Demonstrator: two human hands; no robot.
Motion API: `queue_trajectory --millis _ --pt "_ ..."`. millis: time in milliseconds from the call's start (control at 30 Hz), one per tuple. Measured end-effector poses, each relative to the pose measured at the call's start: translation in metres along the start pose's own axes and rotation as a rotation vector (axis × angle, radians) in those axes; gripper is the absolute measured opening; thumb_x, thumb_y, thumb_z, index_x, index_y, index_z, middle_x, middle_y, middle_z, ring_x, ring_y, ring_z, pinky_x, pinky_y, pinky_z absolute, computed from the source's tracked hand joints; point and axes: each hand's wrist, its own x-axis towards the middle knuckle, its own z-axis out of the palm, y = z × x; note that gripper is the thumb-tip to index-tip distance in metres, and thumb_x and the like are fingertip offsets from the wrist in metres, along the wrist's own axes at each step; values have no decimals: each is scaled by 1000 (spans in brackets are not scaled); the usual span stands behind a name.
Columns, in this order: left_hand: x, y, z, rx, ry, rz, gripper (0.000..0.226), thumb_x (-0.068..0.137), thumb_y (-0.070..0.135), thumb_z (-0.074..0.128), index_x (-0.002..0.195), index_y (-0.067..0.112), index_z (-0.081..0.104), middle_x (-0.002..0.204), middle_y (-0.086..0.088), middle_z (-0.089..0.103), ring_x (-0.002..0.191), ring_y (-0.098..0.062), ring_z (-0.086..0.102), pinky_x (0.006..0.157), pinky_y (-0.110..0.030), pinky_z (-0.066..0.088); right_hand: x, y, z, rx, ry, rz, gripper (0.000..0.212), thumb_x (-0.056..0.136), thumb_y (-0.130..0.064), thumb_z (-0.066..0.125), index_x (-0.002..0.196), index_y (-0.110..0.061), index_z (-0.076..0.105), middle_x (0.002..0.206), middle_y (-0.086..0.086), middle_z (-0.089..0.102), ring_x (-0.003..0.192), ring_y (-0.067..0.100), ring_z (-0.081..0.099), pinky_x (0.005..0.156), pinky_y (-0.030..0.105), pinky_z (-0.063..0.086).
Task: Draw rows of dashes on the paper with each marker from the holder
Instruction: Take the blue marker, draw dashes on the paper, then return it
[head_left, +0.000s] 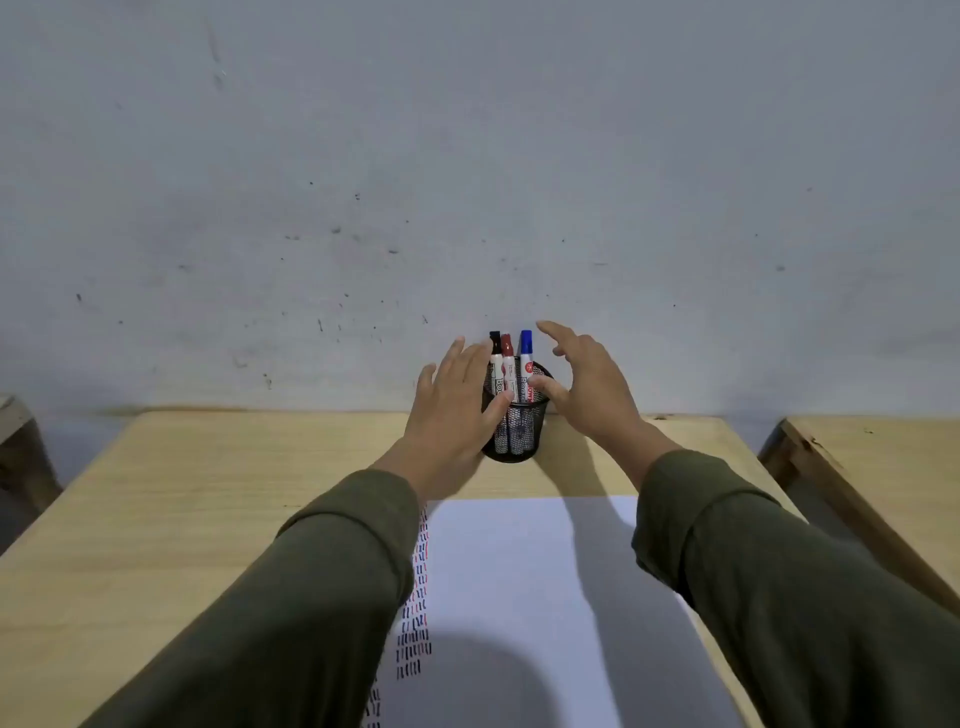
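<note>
A black mesh holder (519, 441) stands at the far edge of the wooden desk (208, 493), against the wall. Three markers stand upright in it: a black-capped marker (495, 353), a red-capped marker (507, 358) and a blue-capped marker (526, 353). My left hand (452, 410) rests against the holder's left side, fingers spread, thumb on the rim. My right hand (587, 389) hovers at the holder's right, fingers apart, thumb near the blue marker. White paper (530, 597) lies before me, with black, red and blue dashes (415, 623) along its left edge, partly hidden by my left sleeve.
A grey, speckled wall (467, 182) rises right behind the holder. A second wooden desk (883, 467) stands to the right across a narrow gap. Part of another piece of furniture (15, 441) shows at the far left.
</note>
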Motion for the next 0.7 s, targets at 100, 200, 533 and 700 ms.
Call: queue_trajectory --millis 100,200,533,700 --pt "0 -3 5 -5 -26 -21 59 98 41 32 149 17 15 158 -3 18 149 -21 3 117 -46 11 5 1 2 2 -23 1 60 86 -25 65 139 -30 38 119 11 56 112 26 51 95 43 43" --pt "1 -3 6 -76 -74 -82 62 97 48 26 149 18 13 157 -1 22 149 -18 3 116 -44 11 12 4 7 -6 -41 17 60 86 -22 65 139 -30 39 119 11 56 110 26 52 93 41 45" --pt "0 2 0 -96 -109 -134 66 95 52 27 149 15 17 156 -7 26 148 -20 7 116 -44 12 24 5 18 16 -18 13 49 83 -17 67 128 -21 47 115 9 58 103 24 54 79 31 43" --pt "1 3 -1 -111 -114 -150 66 95 51 30 149 15 17 156 -5 27 149 -19 6 116 -44 12 20 -2 20 92 3 15 42 83 -10 65 118 -20 45 96 4 58 91 25 56 71 29 38"
